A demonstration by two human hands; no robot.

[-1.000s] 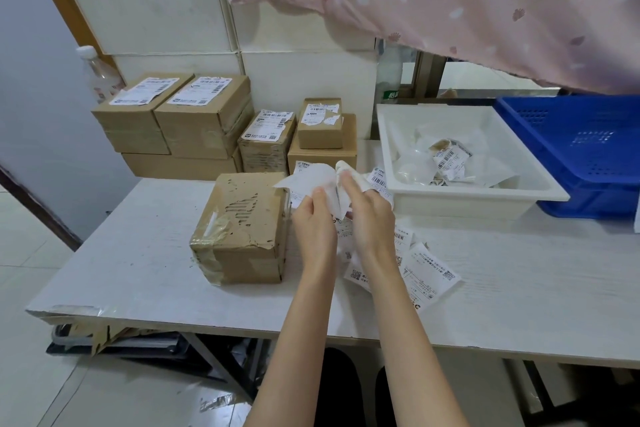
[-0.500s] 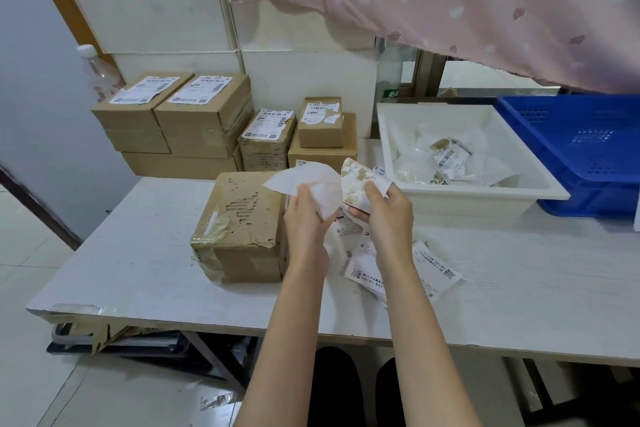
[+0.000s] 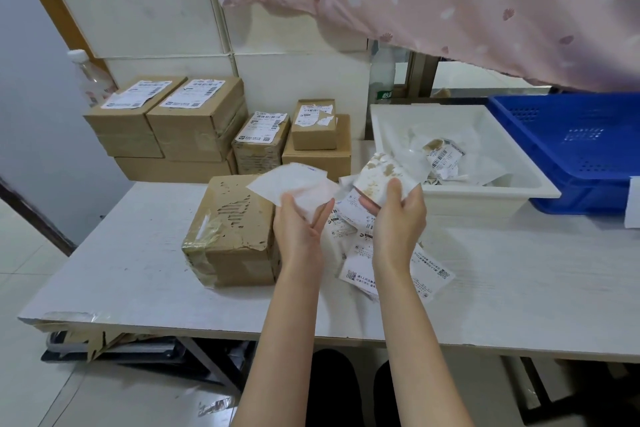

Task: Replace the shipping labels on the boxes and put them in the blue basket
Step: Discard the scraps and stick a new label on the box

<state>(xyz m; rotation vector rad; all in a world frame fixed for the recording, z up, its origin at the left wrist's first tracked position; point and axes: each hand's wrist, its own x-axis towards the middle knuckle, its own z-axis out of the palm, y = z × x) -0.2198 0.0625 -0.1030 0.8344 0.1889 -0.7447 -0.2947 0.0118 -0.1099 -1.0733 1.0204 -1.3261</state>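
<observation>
While the stripped box (image 3: 232, 229) is sitting bare-topped on the table (image 3: 121, 270), left hand (image 3: 299, 222) is pinching a white sheet (image 3: 294, 184) and right hand (image 3: 396, 215) is gripping the torn label (image 3: 381, 173) (likely bound for the white tray (image 3: 485, 191)), so 1 fresh label seems next; blue basket (image 3: 571, 142) is waiting far right.

A pink curtain (image 3: 450, 0) with a leaf print hangs over the back right; a clear bottle (image 3: 90, 78) (white cap) stands behind the far-left cartons; another bottle (image 3: 381, 74) stands behind the white tray (image 3: 485, 199); torn cardboard (image 3: 93, 340) lies under the table (image 3: 138, 253).
</observation>
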